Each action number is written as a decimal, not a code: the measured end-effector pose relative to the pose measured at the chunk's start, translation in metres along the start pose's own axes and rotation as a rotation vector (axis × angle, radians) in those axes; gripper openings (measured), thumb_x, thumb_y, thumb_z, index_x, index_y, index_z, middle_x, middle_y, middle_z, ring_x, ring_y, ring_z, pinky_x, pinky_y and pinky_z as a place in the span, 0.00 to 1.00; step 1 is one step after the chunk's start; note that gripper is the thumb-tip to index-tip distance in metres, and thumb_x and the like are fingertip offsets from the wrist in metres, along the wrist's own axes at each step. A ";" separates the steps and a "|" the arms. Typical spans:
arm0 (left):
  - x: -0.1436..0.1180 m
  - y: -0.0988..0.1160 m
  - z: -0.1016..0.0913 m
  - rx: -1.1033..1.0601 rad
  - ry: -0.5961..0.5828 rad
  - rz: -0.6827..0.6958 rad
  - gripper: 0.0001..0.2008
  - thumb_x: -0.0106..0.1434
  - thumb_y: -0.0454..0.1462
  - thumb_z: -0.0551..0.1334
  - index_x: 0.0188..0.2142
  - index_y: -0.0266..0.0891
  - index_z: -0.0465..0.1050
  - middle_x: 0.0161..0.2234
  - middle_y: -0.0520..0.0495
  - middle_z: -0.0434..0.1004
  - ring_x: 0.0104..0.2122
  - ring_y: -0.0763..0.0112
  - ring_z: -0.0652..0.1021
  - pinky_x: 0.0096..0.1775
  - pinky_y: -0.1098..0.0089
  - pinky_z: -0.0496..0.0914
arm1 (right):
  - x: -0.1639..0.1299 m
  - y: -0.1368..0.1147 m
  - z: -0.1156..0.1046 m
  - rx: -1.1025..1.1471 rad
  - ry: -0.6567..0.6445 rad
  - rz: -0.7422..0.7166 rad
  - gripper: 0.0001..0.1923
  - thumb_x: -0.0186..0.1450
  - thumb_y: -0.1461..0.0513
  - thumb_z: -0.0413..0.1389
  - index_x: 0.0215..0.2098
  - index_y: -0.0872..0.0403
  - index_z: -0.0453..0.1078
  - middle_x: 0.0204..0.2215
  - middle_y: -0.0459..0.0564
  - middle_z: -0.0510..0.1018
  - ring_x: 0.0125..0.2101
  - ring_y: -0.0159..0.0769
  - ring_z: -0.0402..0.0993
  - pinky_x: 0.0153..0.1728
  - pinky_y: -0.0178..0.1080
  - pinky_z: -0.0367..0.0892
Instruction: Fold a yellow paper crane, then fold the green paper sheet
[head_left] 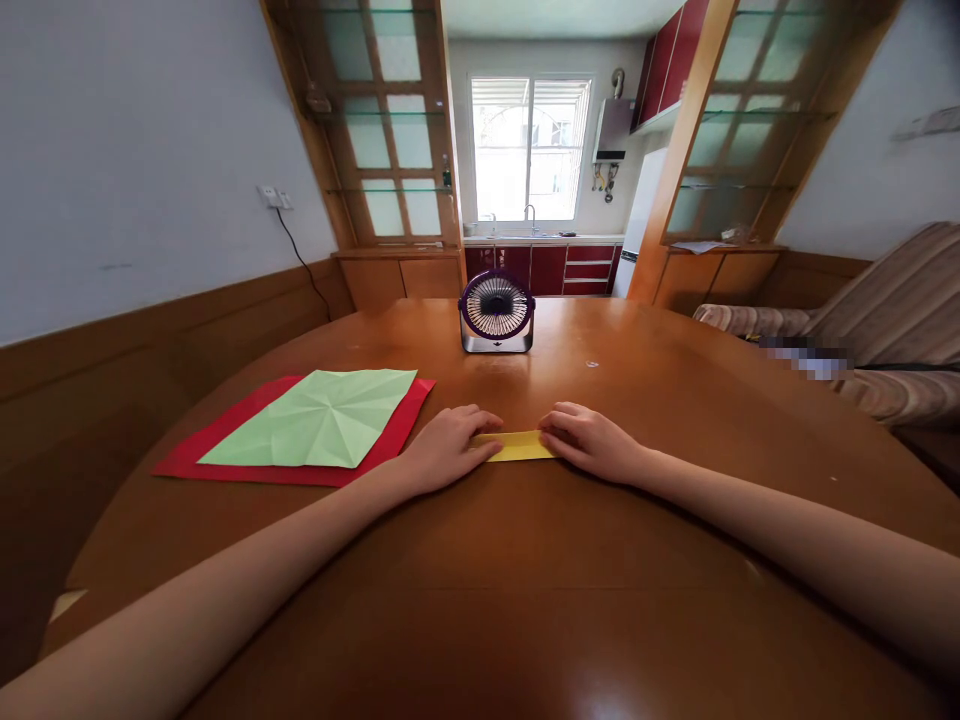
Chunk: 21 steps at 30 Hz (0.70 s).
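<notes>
A small folded yellow paper lies flat on the wooden table in front of me. My left hand presses down on its left end with curled fingers. On the paper's right end rests my right hand, fingers pressing it flat. Only the middle strip of the paper shows between the two hands.
A creased light green sheet lies on a red sheet at the left of the table. A small purple desk fan stands at the far middle. A striped sofa is at the right; a kitchen lies beyond.
</notes>
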<state>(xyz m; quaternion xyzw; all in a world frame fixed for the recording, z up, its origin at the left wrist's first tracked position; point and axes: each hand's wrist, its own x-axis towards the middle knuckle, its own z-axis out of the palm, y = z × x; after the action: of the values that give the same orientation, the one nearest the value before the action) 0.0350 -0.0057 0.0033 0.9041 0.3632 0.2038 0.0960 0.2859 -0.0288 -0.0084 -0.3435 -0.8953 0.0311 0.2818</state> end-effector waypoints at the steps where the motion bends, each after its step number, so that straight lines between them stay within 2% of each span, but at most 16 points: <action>1: 0.000 0.002 0.002 0.052 0.025 0.017 0.15 0.66 0.43 0.58 0.48 0.40 0.73 0.41 0.44 0.74 0.42 0.62 0.73 0.45 0.62 0.66 | 0.000 0.000 0.000 -0.012 -0.002 -0.008 0.10 0.71 0.61 0.47 0.38 0.55 0.69 0.32 0.52 0.72 0.32 0.34 0.68 0.35 0.38 0.66; 5: 0.000 0.009 0.009 0.169 0.047 0.067 0.14 0.68 0.42 0.56 0.46 0.38 0.74 0.41 0.42 0.72 0.43 0.60 0.72 0.47 0.59 0.65 | 0.000 -0.001 0.000 -0.075 -0.016 -0.036 0.10 0.70 0.62 0.47 0.40 0.56 0.69 0.33 0.52 0.71 0.33 0.36 0.68 0.37 0.40 0.67; 9: 0.000 0.010 0.009 0.138 0.063 0.079 0.11 0.67 0.40 0.57 0.44 0.38 0.73 0.42 0.43 0.71 0.44 0.60 0.71 0.47 0.59 0.64 | -0.001 -0.002 0.000 -0.118 0.001 -0.052 0.10 0.68 0.63 0.49 0.46 0.56 0.68 0.38 0.55 0.70 0.38 0.39 0.68 0.43 0.44 0.67; 13: -0.001 0.013 0.007 0.104 0.092 0.099 0.08 0.65 0.38 0.59 0.43 0.38 0.70 0.42 0.44 0.72 0.43 0.61 0.72 0.46 0.60 0.65 | -0.002 -0.001 0.001 -0.113 0.011 -0.068 0.16 0.67 0.63 0.51 0.52 0.55 0.65 0.43 0.57 0.70 0.43 0.43 0.68 0.47 0.48 0.66; 16: -0.002 0.015 0.005 0.073 0.099 0.109 0.06 0.64 0.36 0.59 0.41 0.38 0.69 0.41 0.46 0.74 0.41 0.62 0.73 0.45 0.61 0.65 | -0.002 0.000 0.000 -0.105 0.000 -0.085 0.17 0.66 0.62 0.52 0.53 0.54 0.65 0.43 0.57 0.70 0.43 0.43 0.68 0.47 0.49 0.67; 21: -0.004 0.015 0.005 0.038 0.101 0.148 0.10 0.63 0.33 0.57 0.44 0.40 0.67 0.42 0.47 0.73 0.40 0.64 0.74 0.43 0.64 0.67 | -0.003 -0.001 -0.001 -0.094 -0.006 -0.097 0.15 0.67 0.62 0.52 0.51 0.55 0.64 0.42 0.56 0.71 0.42 0.43 0.69 0.46 0.48 0.67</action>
<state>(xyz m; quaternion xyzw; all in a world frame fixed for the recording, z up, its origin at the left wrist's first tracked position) 0.0445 -0.0194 0.0023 0.9187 0.3037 0.2487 0.0450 0.2876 -0.0312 -0.0088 -0.3124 -0.9122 -0.0236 0.2640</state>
